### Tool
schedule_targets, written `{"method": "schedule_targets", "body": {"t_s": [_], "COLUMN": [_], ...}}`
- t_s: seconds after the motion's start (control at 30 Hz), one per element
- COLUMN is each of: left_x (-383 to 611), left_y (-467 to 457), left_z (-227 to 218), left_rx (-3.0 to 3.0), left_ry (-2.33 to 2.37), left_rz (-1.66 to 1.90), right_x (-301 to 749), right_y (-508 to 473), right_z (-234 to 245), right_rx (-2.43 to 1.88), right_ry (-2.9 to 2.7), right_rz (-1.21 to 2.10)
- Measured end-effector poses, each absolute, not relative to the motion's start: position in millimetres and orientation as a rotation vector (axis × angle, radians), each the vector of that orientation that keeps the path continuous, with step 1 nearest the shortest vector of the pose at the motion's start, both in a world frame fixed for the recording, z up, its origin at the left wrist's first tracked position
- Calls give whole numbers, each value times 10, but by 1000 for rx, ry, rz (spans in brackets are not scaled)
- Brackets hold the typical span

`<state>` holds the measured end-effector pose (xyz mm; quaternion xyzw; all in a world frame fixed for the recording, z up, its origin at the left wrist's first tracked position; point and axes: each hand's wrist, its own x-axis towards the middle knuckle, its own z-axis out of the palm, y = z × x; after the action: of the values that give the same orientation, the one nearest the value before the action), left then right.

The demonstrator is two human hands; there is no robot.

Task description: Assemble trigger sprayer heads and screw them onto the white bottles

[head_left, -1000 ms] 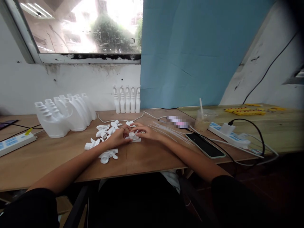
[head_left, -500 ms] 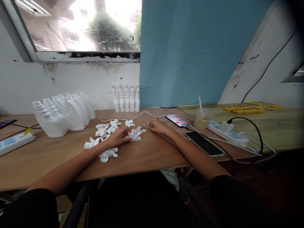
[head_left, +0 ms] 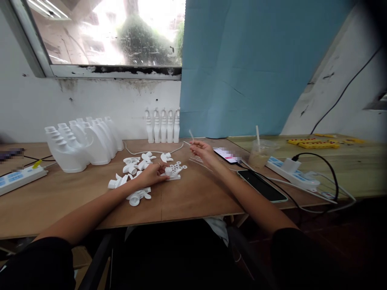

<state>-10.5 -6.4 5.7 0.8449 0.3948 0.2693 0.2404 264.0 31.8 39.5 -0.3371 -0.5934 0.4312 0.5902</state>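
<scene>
My left hand (head_left: 155, 174) is closed on a white trigger spray head (head_left: 171, 173) resting on the table, its round collar facing up. Several small white rings (head_left: 178, 165) lie right beside it. Raised above the table, my right hand (head_left: 202, 152) pinches a thin translucent tube (head_left: 191, 133), whose end sticks up past the fingertips. More thin tubes (head_left: 200, 162) lie below that hand. Loose white trigger spray heads (head_left: 139, 196) are scattered around my left wrist, partly hidden by the forearm.
Large white bottles (head_left: 72, 151) stand at the left, and slim white spray bottles (head_left: 163, 129) line the wall. To the right are a lit phone (head_left: 226, 155), a dark phone (head_left: 261, 185), a plastic cup with a straw (head_left: 259, 153) and a power strip (head_left: 293, 174) with cables.
My right hand has risen off the table, and its tube now points upward. The left hand stays at the spray head. The view has shifted slightly.
</scene>
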Motion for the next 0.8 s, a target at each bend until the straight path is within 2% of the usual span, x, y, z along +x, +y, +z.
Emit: {"method": "schedule_targets", "body": {"t_s": [0.1,0.8], "left_x": [-111,-102], "left_y": [-44,-88], "left_z": [48,92], "left_rx": [2339,2327], "left_ry": [1122,1079], "left_rz": [719,742], "right_x": [2489,2053], "right_y": [264,-59], "right_z": [325,206], "right_rx": [-832,-639], "right_ry": [-1473,-1820], "right_rz": [889,877]}}
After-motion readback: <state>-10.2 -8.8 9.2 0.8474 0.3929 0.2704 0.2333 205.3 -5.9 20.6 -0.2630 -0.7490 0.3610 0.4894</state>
